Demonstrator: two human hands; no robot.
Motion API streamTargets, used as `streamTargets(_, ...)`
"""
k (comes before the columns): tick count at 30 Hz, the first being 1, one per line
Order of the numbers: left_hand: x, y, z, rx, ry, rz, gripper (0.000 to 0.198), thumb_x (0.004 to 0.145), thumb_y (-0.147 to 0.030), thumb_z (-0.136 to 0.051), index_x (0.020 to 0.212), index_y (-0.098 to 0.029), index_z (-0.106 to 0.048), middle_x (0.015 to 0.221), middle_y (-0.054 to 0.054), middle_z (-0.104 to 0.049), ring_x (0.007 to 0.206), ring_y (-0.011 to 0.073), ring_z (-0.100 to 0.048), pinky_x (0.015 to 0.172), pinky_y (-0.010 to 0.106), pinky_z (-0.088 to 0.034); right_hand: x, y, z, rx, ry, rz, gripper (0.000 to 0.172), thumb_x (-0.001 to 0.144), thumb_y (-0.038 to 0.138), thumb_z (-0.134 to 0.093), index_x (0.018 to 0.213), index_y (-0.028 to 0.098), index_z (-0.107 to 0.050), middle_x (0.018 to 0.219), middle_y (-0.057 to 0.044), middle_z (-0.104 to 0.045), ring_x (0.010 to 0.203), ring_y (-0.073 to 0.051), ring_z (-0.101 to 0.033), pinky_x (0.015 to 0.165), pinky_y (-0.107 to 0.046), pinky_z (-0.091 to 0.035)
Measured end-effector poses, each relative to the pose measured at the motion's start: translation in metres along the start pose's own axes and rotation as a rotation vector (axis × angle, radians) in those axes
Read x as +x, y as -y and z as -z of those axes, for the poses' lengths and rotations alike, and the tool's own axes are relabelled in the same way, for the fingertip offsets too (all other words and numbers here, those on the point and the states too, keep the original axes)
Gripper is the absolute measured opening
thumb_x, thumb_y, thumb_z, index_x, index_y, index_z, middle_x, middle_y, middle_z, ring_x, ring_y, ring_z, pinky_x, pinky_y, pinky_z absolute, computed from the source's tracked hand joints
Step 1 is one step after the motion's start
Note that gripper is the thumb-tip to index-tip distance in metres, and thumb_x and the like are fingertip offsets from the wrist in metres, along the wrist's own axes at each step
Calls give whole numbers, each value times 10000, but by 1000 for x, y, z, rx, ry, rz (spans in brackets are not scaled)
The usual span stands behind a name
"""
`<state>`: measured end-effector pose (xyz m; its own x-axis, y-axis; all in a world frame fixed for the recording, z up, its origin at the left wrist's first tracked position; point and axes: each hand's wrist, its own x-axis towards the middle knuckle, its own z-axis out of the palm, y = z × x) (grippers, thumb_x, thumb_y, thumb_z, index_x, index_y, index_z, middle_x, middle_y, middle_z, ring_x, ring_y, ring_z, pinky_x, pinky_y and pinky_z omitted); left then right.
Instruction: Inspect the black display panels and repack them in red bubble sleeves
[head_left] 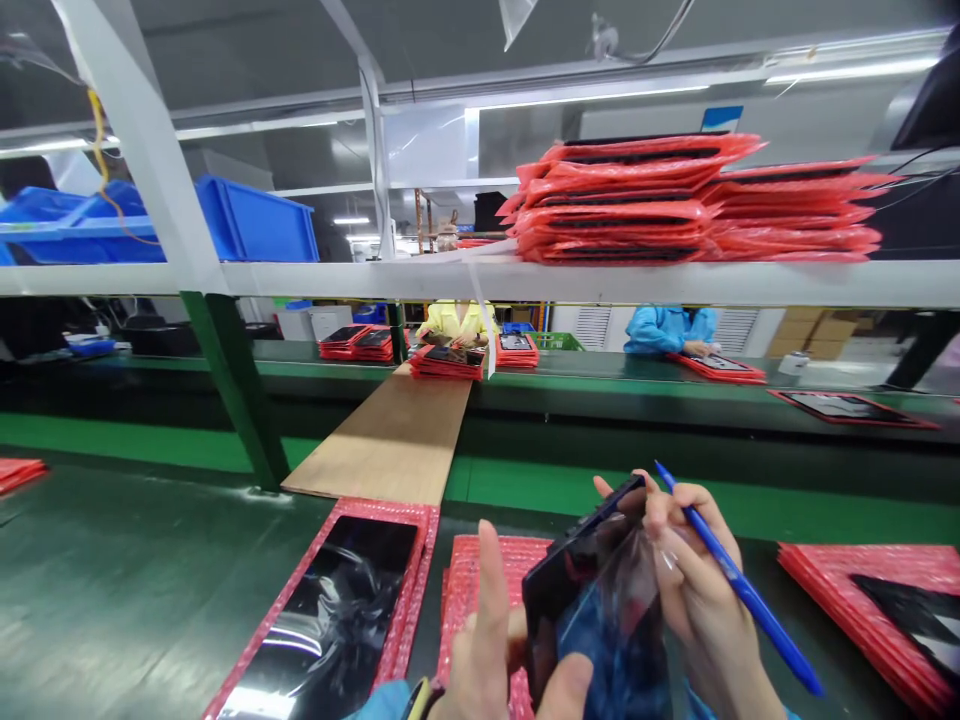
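My left hand (pixel 499 640) grips the lower left edge of a black tablet-like panel (pixel 592 620), with the thumb over its front and the index finger pointing up. The panel is tilted, and a wrinkled clear film (pixel 634 570) covers part of its glossy face. My right hand (pixel 697 570) pinches at the film by the panel's upper right corner. A blue pen-like stick (pixel 750 595) is held in the same hand, slanting down to the right. Beneath the panel lies red bubble wrap (pixel 469 575). To its left, a black glossy screen (pixel 337 600) rests on red bubble-wrap bags.
A bubble-wrapped stack (pixel 847 590) lies at the right. A wooden board (pixel 397 430) bridges to the far bench, where two people sit with more red-wrapped panels. Overhead, a white shelf (pixel 450 280) carries red-wrapped stacks (pixel 622 205) and blue bins (pixel 255 220). A green post (pixel 236 390) stands left.
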<state>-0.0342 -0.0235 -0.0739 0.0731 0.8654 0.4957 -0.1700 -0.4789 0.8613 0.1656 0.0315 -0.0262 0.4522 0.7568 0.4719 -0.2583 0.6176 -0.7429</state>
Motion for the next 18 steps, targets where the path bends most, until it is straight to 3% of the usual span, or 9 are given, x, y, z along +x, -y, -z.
streamTargets(2, 0, 0, -1, 19, -7, 9, 922, 770, -244, -704, 1530, -327, -190, 794, 32, -733, 622, 199, -654, 529, 267, -560, 1, -4, -1, 29, 11, -54, 280, 635, 256, -818, 801, 260, -592, 603, 87, -565, 639, -140, -578, 1101, -577, -321)
streamTargets(7, 1, -4, -4, 2, 16, 8, 878, 774, -262, -710, 1520, -317, -250, 835, 43, -749, 634, 206, -667, 584, 291, -580, 2, -10, 1, 96, 34, -119, 283, 642, 253, -811, 819, 261, -590, 624, 72, -544, 779, -181, -621, 1024, -575, -433)
streamTargets(12, 1, -4, -5, 20, 10, 25, 742, 777, -295, -708, 1459, -339, -418, 808, 49, -738, 574, 201, -649, 574, 294, -581, 1, -11, 1, 153, 58, -158, 290, 671, 231, -792, 873, 280, -590, 652, 61, -565, 851, -184, -627, 903, -464, -539)
streamTargets(15, 4, -6, -9, 1, -34, -1, 578, 790, -282, -696, 1351, -338, -564, 823, 64, -725, 630, 218, -667, 619, 311, -590, 2, -9, 0, 121, 43, -173, 278, 671, 229, -787, 863, 268, -591, 653, 59, -560, 779, -170, -614, 815, -400, -561)
streamTargets(18, 11, -13, -14, -45, -73, -26, 495, 805, -263, -684, 1292, -315, -613, 862, 77, -724, 675, 227, -671, 627, 310, -583, 3, -3, 1, 24, -5, -160, 295, 598, 237, -817, 797, 243, -600, 626, 56, -542, 628, -140, -560, 653, -290, -539)
